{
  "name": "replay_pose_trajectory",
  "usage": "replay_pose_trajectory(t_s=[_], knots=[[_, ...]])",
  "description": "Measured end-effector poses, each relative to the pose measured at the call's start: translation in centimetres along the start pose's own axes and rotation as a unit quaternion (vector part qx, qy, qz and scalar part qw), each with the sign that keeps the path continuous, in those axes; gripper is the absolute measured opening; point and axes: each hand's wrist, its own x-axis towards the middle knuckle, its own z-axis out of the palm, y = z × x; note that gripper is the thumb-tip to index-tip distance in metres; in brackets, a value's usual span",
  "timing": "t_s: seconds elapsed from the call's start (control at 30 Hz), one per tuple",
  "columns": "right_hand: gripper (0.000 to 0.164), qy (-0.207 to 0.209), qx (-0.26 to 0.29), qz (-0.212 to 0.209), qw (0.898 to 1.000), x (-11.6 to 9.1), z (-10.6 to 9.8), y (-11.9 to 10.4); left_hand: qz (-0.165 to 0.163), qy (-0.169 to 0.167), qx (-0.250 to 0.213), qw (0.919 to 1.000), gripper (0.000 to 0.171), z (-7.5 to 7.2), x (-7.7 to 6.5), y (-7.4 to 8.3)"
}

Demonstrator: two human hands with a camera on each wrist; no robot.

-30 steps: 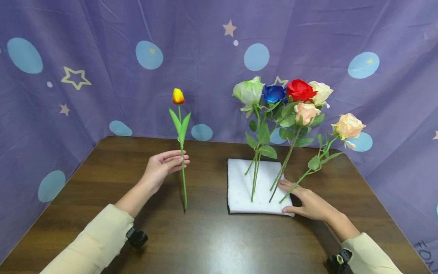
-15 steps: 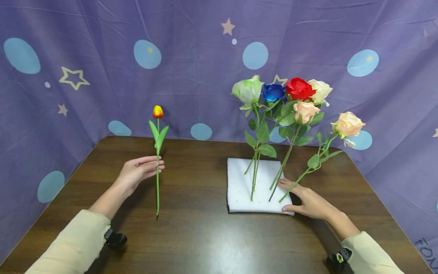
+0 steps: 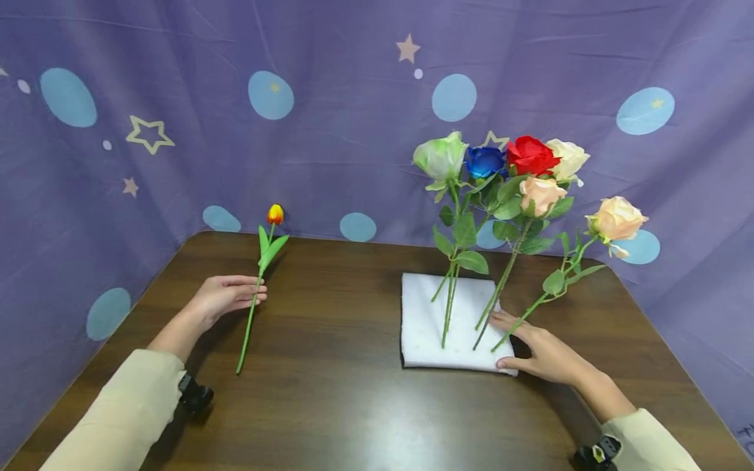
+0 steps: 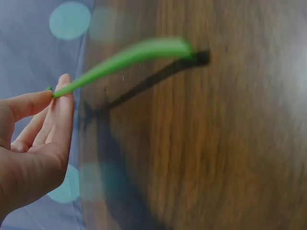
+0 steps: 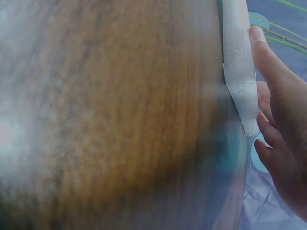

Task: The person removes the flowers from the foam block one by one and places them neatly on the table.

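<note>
At nine o'clock above the desk (image 3: 330, 373), the left hand (image 3: 222, 298) pinches a tulip (image 3: 267, 256); at three, the spread right hand (image 3: 546, 354) touches the foam (image 3: 423, 322). Laying the tulip down seems the step, calling next for lowering.

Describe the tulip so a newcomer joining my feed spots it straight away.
Find the brown table, then the person's left hand over its left side. That hand pinches the tulip by its stem. Its small yellow-and-red bud sets it apart from the bigger roses grouped at the white block.
</note>
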Motion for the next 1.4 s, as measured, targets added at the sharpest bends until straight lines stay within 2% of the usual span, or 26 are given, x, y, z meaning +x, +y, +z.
replay_pose_trajectory(t_s=[0.17, 0.3, 0.43, 0.53, 0.63, 0.83, 0.93, 1.1, 1.17, 1.3, 1.4], knots=[[0.076, 0.008, 0.010, -0.008, 1.000, -0.3, 0.0, 0.0, -0.030, 0.001, 0.037, 0.9989, 0.052, -1.0, 0.4, -0.5], [0.076, 0.010, 0.019, -0.009, 1.000, -0.2, 0.0, 0.0, -0.057, 0.005, 0.063, 0.9963, 0.052, -1.4, 0.2, -0.7], [0.076, 0.008, 0.020, -0.007, 1.000, -0.2, 0.0, 0.0, -0.069, 0.014, 0.080, 0.9943, 0.051, -1.8, 0.0, -0.9], [0.076, 0.008, 0.021, -0.007, 1.000, -0.2, 0.0, 0.1, -0.068, 0.032, 0.085, 0.9935, 0.050, -2.2, 0.0, -1.2], [0.076, 0.008, 0.021, -0.011, 1.000, -0.1, 0.1, 0.2, -0.069, 0.067, 0.082, 0.9920, 0.044, -2.5, -0.1, -1.4], [0.075, 0.007, 0.020, -0.015, 1.000, 0.0, 0.1, 0.2, -0.065, 0.111, 0.112, 0.9854, 0.041, -2.8, -0.7, -1.1], [0.075, 0.006, 0.022, -0.015, 1.000, 0.1, 0.1, 0.1, -0.059, 0.141, 0.174, 0.9728, 0.045, -2.5, -0.9, -0.6], [0.076, 0.008, 0.025, -0.015, 1.000, 0.1, 0.0, 0.2, -0.044, 0.192, 0.300, 0.9336, 0.045, -1.4, -1.1, 0.4], [0.077, 0.008, 0.025, -0.014, 1.000, 0.1, 0.0, 0.2, -0.027, 0.198, 0.323, 0.9252, 0.045, -0.7, -1.0, 0.9], [0.078, 0.005, 0.024, -0.010, 1.000, 0.1, 0.1, 0.3, 0.005, 0.191, 0.326, 0.9258, 0.047, 1.2, -0.6, 2.1], [0.078, 0.005, 0.021, -0.007, 1.000, 0.0, 0.1, 0.3, 0.021, 0.174, 0.319, 0.9313, 0.048, 2.9, -0.2, 3.0]])
